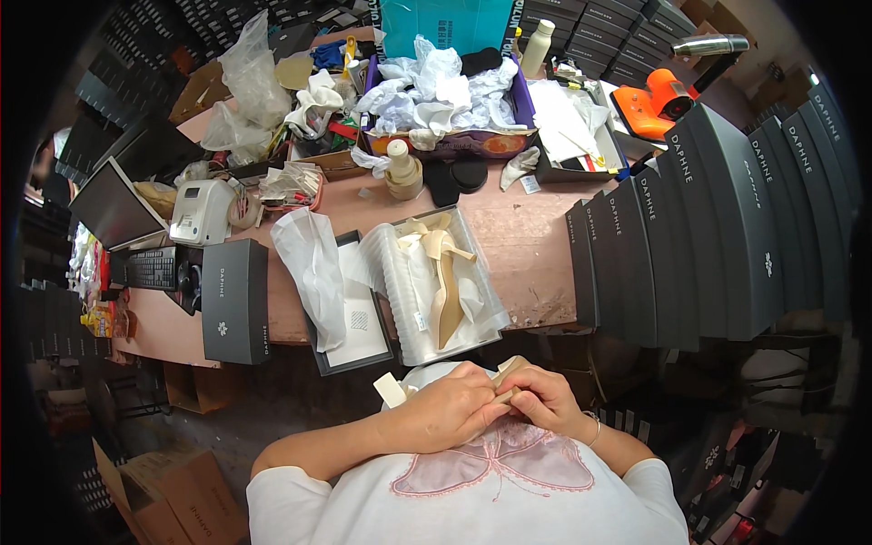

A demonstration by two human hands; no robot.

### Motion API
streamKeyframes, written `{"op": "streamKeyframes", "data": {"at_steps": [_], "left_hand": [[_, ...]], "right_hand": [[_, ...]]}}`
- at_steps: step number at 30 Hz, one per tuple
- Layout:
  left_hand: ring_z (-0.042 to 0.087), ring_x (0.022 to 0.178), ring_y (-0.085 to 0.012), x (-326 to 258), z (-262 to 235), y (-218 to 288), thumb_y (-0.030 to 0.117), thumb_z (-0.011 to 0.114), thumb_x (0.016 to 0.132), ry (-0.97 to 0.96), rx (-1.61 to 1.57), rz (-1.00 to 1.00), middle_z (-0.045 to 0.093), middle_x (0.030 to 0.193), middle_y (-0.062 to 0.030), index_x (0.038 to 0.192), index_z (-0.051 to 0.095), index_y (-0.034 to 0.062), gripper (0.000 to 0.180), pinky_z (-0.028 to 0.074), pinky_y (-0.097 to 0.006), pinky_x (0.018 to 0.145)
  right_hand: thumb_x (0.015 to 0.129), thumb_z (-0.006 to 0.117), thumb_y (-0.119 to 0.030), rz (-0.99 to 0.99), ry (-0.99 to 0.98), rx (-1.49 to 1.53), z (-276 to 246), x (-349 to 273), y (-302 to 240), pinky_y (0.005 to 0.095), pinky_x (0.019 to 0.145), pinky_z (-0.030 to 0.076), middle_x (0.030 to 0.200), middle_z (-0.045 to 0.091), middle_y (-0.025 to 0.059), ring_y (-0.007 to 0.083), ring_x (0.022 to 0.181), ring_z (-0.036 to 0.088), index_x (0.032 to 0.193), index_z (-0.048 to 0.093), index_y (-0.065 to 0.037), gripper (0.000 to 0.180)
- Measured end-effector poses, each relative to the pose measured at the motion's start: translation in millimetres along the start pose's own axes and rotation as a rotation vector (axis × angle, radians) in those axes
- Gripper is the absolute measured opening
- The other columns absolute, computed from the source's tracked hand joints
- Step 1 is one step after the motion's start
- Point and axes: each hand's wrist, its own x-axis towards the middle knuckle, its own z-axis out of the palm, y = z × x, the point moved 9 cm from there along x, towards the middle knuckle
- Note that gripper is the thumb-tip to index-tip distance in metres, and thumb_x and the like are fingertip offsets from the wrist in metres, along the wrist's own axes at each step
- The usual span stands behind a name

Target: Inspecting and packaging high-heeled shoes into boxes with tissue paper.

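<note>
Close to my chest, both hands are closed on a beige shoe (511, 367), mostly covered by my fingers. My left hand (451, 406) grips it from the left, and a pale block-like piece (391, 391) sticks out beyond that hand; whether it belongs to the shoe I cannot tell. My right hand (546, 397) pinches the strap-like part with thumb and fingers. Ahead, a beige heeled shoe (445, 300) lies on white paper in a shoebox (495, 318) lined with translucent wrap. Beside it rests a dark box lid (371, 350) with white tissue paper (312, 272) over its left side.
Stacked dark shoeboxes (718, 227) line the table's right side, and another shoebox (234, 300) stands at left by a keyboard (152, 268), monitor (118, 204) and white label printer (202, 212). A bottle (402, 171) and a bin of crumpled paper (450, 143) occupy the back.
</note>
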Motion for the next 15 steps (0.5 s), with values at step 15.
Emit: {"op": "streamKeyframes", "data": {"at_steps": [15], "left_hand": [[0.05, 0.097, -0.0213, 13, -70, 28, 0.026, 0.068, 0.076, 0.033, 0.918, 0.108, 0.056, 0.085, -0.0041, 0.075, 0.065, 0.003, 0.023, 0.045, -0.032, 0.076]], "right_hand": [[0.083, 0.067, -0.005, 0.059, -0.006, -0.162, -40, 37, 20, 0.0232, 0.071, 0.048, 0.114, 0.057, 0.0094, 0.0118, 0.086, 0.058, 0.124, 0.055, -0.002, 0.043]]}}
